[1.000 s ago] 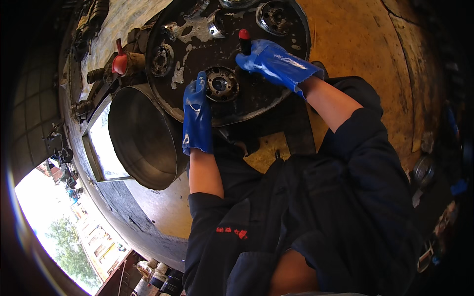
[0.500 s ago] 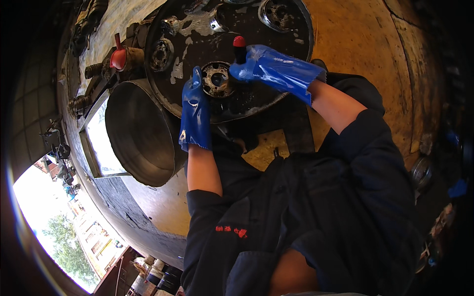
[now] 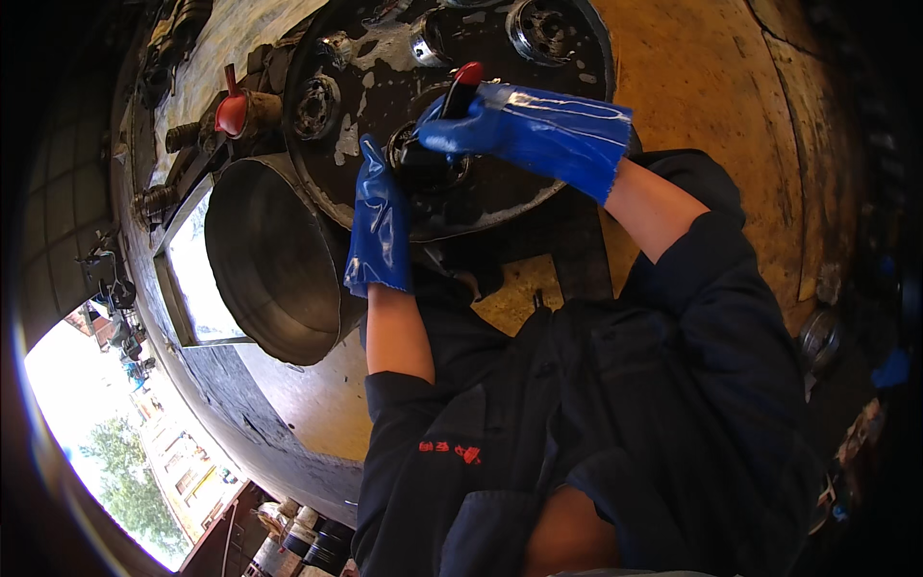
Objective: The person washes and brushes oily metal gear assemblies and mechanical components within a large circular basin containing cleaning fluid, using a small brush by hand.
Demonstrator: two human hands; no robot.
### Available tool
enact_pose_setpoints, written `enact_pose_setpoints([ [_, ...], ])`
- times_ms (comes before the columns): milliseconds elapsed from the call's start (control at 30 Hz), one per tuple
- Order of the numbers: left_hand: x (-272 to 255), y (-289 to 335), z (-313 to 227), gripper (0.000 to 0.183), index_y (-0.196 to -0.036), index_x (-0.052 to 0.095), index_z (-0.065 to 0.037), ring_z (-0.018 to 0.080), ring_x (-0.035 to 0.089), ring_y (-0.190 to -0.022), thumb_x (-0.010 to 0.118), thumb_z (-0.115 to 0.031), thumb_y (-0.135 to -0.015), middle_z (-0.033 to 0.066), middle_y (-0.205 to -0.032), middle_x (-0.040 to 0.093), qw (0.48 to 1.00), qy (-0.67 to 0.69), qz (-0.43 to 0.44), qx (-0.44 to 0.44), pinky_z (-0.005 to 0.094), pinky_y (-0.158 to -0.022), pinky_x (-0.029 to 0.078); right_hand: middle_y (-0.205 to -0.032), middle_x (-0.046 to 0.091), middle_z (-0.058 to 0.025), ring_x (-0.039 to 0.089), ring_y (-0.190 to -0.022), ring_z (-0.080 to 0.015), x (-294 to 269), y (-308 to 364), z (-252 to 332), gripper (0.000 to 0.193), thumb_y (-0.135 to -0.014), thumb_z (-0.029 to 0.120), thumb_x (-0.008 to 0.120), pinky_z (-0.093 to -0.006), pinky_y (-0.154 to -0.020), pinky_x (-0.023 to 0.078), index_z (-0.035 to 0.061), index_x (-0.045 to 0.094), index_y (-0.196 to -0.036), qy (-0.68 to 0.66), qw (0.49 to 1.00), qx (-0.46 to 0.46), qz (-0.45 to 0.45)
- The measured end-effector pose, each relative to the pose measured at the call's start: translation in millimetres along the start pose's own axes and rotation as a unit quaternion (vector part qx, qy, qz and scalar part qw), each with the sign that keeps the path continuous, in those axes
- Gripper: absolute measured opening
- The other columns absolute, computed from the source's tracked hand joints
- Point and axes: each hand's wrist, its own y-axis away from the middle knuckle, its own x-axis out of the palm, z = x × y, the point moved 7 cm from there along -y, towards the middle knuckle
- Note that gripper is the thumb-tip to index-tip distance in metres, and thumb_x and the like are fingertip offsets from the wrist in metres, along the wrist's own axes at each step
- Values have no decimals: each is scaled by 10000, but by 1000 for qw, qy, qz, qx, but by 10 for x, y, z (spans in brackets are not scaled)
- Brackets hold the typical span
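Overhead, right hand (image 3: 481,125) around red-tipped tool (image 3: 463,88)

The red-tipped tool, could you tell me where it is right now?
In the head view, upper centre: the red-tipped tool is gripped in the right hand, above the round fitting on the dark cover.

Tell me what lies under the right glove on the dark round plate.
Under the right glove sits a round metal fitting on the dark round plate. The glove grips a red-tipped black handle. The fitting's middle and the tool's lower end are covered.
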Motion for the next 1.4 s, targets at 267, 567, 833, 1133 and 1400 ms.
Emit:
enact_pose_setpoints([
  [267,-85,-320,321,639,-1065,707,38,159,577,-775,485,-561,-1071,62,-896,681,998,-40,-39,-15,334,-744,500,-686,584,-4,555,-627,-120,-41,21,249,192,-924,273,634,-296,-627,493,107,628,-828,126,986,83,-77],
  [567,-27,-351,331,625,-1119,705,51,158,653,-823,479,-531,-1083,86,-957,735,999,37,-23,-21,324,-769,542,-810,645,-64,616,-727,-195,-240,385,340,249,-958,306,593,-349,-721,523,75,666,-1010,196,948,207,-140],
  [833,-124,-289,580,566,-1255,646,69,213,716,-960,528,-458,-1082,131,-1125,749,954,282,-13,-99,358,-892,578,-780,696,-122,677,-740,-247,-63,127,-4,325,-894,403,636,-376,-719,547,87,712,-909,188,956,185,-130],
  [1133,118,32,27,414,-1228,660,59,211,715,-942,693,-265,-972,141,-1065,742,986,130,25,-98,307,-815,573,-802,716,-125,703,-765,-286,-471,611,419,364,-900,406,606,-417,-760,563,85,724,-1024,253,908,271,-195],
  [1400,317,226,-574,592,-1321,614,12,221,720,-984,848,-133,-797,144,-1116,726,981,-188,57,11,337,-889,590,-889,752,-143,743,-841,-293,-611,612,527,403,-917,447,617,-406,-820,593,92,734,-1068,230,921,186,-254],
])
